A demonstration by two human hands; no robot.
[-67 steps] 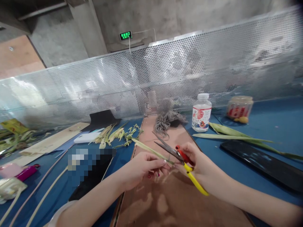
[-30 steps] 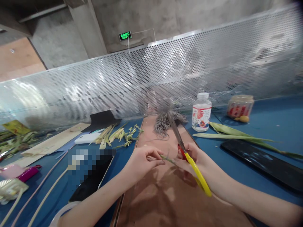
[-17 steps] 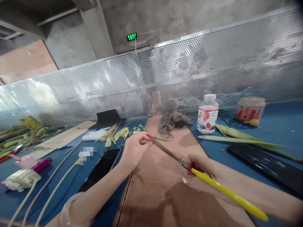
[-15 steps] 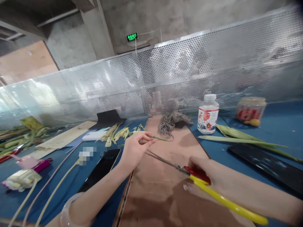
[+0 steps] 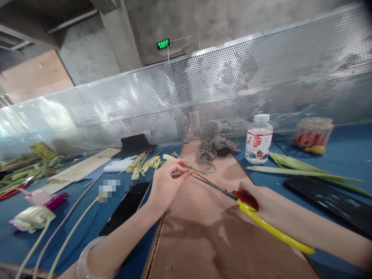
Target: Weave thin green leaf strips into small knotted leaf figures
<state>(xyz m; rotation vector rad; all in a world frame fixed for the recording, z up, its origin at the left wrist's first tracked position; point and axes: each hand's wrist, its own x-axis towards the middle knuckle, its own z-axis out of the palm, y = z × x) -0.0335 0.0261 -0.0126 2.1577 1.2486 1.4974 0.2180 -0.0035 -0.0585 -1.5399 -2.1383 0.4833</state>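
Note:
My left hand [image 5: 173, 180] pinches a thin green plant strip [image 5: 197, 169] between thumb and fingertips, above the wooden board [image 5: 200, 224]. The strip's free end points right. In my right hand [image 5: 254, 197] is a pair of scissors [image 5: 223, 190] with red and yellow handles. Its blades are slightly apart, and their tips are right by the left fingertips and the strip; whether they touch it I cannot tell. Just beyond, a tangle of grey yarn [image 5: 207, 153] lies on the board.
A clear bottle [image 5: 259, 141], a jar [image 5: 314, 133], long green leaves [image 5: 305, 173] and a dark phone [image 5: 328, 201] are at right. At left lie another phone [image 5: 126, 209], pale husk pieces [image 5: 145, 164], cables [image 5: 69, 224] and a charger [image 5: 31, 221]. A perforated metal panel [image 5: 145, 104] stands behind.
The scissors have risen slightly, bringing their tips up to the left fingertips, and their yellow handle has swung closer. The left hand keeps its pinch on the strip. The view has shifted slightly.

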